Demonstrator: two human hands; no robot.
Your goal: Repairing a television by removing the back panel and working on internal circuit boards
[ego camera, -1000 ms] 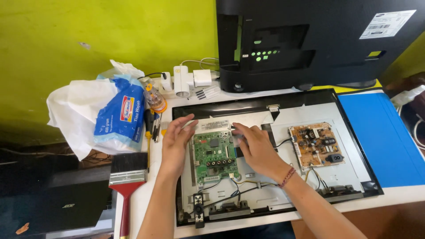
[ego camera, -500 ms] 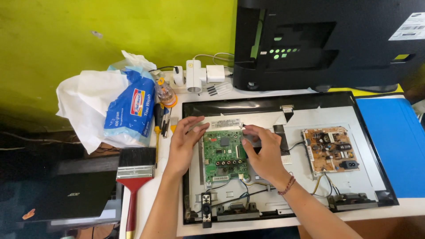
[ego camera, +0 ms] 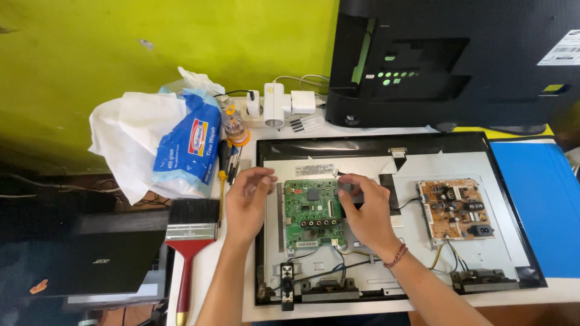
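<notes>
Left hand: our left hand [ego camera: 249,196] hovers loosely curled at the panel's left edge, gripping nothing we can see.
Right hand: our right hand [ego camera: 364,208] pinches something dark beside the board; what, we cannot tell.
Board: the green circuit board [ego camera: 310,214] sits in the opened television back [ego camera: 386,157].
Progress: cover's off, wires to the board look plugged, brown power board [ego camera: 456,211] untouched.

a single head-worn camera looks steeply down and forward from above the person's own arms, close over the white surface [ego camera: 223,284]. it faces the yellow-green wall [ego camera: 151,42], with the opened television back panel [ego camera: 386,223] filling the centre. both hands [ego camera: 362,208] sit near mid-frame, forearms entering from the bottom edge.
</notes>
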